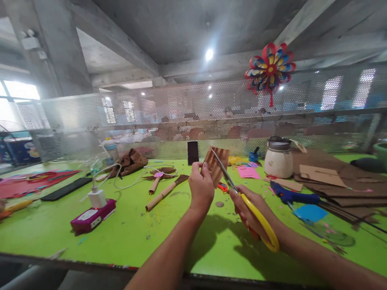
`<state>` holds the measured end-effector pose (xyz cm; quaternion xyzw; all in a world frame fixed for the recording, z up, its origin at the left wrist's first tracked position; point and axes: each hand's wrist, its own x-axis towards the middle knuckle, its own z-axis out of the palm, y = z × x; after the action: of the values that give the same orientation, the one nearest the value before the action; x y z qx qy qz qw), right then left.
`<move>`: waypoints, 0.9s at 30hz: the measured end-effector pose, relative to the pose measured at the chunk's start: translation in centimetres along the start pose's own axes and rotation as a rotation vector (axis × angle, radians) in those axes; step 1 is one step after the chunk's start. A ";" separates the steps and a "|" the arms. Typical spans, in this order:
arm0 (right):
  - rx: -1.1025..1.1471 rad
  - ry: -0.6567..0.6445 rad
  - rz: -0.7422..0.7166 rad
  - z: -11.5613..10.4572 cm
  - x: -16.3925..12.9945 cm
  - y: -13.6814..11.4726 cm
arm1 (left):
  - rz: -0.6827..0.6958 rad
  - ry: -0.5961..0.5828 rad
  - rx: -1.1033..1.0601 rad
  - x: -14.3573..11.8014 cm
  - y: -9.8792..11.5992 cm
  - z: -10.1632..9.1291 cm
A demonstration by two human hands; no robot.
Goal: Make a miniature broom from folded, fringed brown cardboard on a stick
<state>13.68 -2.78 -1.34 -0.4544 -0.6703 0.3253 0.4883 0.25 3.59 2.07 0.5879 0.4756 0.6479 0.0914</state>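
My left hand (202, 185) pinches a folded piece of brown striped paper (222, 157) by its left side, above the green table. Closed around the yellow handles of a pair of scissors (261, 220) is my right hand (253, 207). The scissor blades point up and left and lie across the paper; whether they are cutting into it I cannot tell. Behind and below the paper lies a small orange-red tool (222, 187), partly hidden. To the left of my left hand rest a rolled paper stick with a frayed brown end (165, 193) and a brown paper flower (158, 174).
A purple power strip (94, 215) with a white plug stands at left, its cable trailing across the green table (130, 240). At right are a blue glue gun (294, 194), a lidded jar (278, 158) and stacked brown paper (339, 186). A phone (193, 152) stands upright behind.
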 end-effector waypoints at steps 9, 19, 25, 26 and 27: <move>-0.031 0.051 -0.057 -0.1 -0.1 -0.3 | 0.001 -0.007 -0.058 0.0 0.0 0.0; 0.031 -0.002 -0.014 -0.2 0.0 -0.8 | 0.029 -0.040 -0.069 -0.1 0.2 0.0; 0.115 -0.003 -0.016 -0.4 0.4 -0.7 | 0.054 -0.131 -0.083 -0.8 0.3 0.3; 0.137 -0.001 -0.005 -0.5 0.4 -0.7 | 0.057 -0.147 -0.091 -1.0 0.2 0.4; 0.159 0.004 0.003 -0.5 0.5 -0.8 | 0.063 -0.159 -0.097 -1.1 0.2 0.5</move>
<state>13.90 -2.64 -0.33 -0.4158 -0.6408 0.3773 0.5237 1.07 3.04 1.38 0.6471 0.4160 0.6241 0.1368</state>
